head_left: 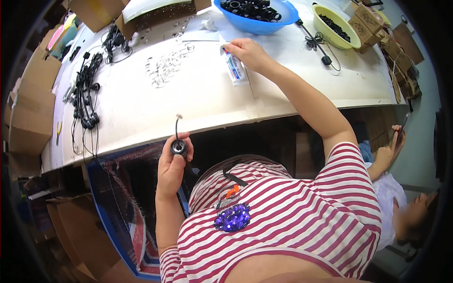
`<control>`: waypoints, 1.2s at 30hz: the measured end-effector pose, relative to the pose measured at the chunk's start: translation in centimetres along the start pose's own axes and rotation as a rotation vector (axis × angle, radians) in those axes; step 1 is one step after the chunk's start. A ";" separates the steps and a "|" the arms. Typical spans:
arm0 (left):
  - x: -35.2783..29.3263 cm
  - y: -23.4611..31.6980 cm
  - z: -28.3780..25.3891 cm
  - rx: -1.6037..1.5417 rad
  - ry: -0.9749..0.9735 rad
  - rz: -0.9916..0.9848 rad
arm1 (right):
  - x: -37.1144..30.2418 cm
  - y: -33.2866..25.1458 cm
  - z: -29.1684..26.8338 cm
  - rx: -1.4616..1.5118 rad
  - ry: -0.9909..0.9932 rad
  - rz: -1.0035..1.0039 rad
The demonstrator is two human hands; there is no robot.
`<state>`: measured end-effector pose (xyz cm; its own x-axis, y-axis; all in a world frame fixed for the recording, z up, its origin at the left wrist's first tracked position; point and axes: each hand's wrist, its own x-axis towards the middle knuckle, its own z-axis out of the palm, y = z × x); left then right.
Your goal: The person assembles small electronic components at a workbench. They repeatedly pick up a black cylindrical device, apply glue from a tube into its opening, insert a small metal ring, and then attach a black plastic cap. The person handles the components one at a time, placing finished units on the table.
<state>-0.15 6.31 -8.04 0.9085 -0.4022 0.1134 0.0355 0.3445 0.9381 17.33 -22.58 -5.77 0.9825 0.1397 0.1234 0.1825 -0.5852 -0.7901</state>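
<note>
My left hand [169, 175] is closed around a small round black fitting with a silvery inside [179, 147], held just in front of the table's near edge. A thin dark wire [177, 127] sticks up beside it and ends in a pale tip. My right hand [252, 55] reaches over the table and pinches the upper end of a white squeeze tube with blue and red print [235, 70]. The tube's broad end points toward me. Left of the tube, many small clear rings [165, 68] lie scattered on the white tabletop [127, 104].
A blue basin [258, 27] and a yellow-green basin [350, 45] hold black parts. Black corded fittings [85, 101] lie at left, near yellow-handled pliers [58, 132]. Cardboard boxes [30, 118] line the left side. A blue crate [113, 226] stands below. At right sits another person holding a phone [403, 125].
</note>
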 end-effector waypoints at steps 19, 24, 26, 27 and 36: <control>1.4 0.4 2.5 -0.084 0.262 0.364 | -15.0 1.0 17.7 0.614 -0.988 0.128; 1.3 1.5 2.4 -0.093 0.208 0.328 | -15.8 4.0 19.7 0.506 -0.922 0.274; 1.0 1.4 2.1 -0.095 0.211 0.306 | -16.0 3.8 20.0 0.423 -0.850 0.185; 0.9 1.3 1.9 -0.091 0.212 0.304 | -15.9 2.8 19.4 0.312 -0.828 0.062; 0.5 1.2 2.2 0.013 0.206 0.272 | -15.7 0.7 19.1 0.127 -0.850 -0.181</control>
<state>-0.58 4.65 -6.19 0.9490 -0.1170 0.2928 -0.2238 0.4043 0.8868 1.25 -9.92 -19.75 0.5681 0.7994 -0.1957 0.2776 -0.4100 -0.8688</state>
